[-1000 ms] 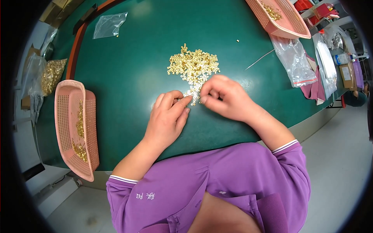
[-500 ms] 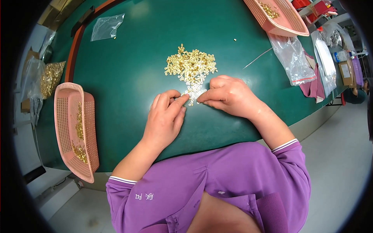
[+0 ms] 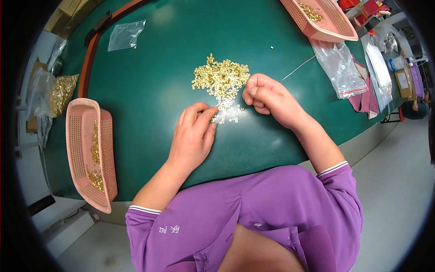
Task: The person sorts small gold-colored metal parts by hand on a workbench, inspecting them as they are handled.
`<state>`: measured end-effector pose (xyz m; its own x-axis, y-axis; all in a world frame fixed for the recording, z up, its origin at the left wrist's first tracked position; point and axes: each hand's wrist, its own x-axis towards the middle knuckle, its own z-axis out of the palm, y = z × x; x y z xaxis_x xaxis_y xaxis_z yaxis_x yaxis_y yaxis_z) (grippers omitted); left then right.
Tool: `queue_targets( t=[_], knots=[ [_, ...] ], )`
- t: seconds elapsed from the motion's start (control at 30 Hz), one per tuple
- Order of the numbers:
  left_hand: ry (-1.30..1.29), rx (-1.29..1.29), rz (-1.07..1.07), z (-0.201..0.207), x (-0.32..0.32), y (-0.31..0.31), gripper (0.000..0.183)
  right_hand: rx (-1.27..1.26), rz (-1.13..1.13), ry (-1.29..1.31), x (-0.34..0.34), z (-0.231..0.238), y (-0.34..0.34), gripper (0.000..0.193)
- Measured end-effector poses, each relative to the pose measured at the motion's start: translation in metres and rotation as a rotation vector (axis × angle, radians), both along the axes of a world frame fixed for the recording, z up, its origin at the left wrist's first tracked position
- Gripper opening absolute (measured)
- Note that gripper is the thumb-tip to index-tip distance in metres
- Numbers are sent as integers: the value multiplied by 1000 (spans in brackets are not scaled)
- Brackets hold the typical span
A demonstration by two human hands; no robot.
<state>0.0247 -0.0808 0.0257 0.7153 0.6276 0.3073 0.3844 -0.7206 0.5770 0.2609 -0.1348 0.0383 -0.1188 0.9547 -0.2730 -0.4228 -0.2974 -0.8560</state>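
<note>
A pile of small gold-coloured rings (image 3: 220, 75) lies on the green tabletop, with a thinner tail of loose rings (image 3: 229, 111) trailing toward me. My left hand (image 3: 192, 133) rests at the left side of this tail, its index fingertip at the rings and its thumb a little apart from it. To the right of the pile, my right hand (image 3: 270, 97) is raised slightly with the fingers curled in and the thumb against them. Whatever may be inside those fingers is hidden.
Pink plastic baskets with gold pieces stand at the left edge (image 3: 108, 154) and far right (image 3: 317, 29). A clear plastic bag (image 3: 127, 35) lies far left, another bag (image 3: 337, 70) at right beside a thin rod (image 3: 297, 68). A filled bag (image 3: 63, 93) stands beyond the left basket.
My right hand has moved up and right, away from the tail of rings, and its fingers have curled in. A few rings it was touching now lie uncovered. My left hand has barely shifted.
</note>
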Motion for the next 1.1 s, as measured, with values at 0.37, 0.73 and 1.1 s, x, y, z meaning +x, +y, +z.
queue_targets(
  t=[0.37, 0.73, 1.1],
  knots=[
    [-66, -117, -85, -1, -1, 0, 60, 616, 27, -1270, -16, -8, -5, 14],
    [-71, -131, -57, 0, -1, 0, 62, 660, 10, -1350, -15, -7, -5, 15],
    [-78, -83, -58, 1, -2, 1, 62, 463, -1, -1325, -13, -5, -4, 11]
  ],
)
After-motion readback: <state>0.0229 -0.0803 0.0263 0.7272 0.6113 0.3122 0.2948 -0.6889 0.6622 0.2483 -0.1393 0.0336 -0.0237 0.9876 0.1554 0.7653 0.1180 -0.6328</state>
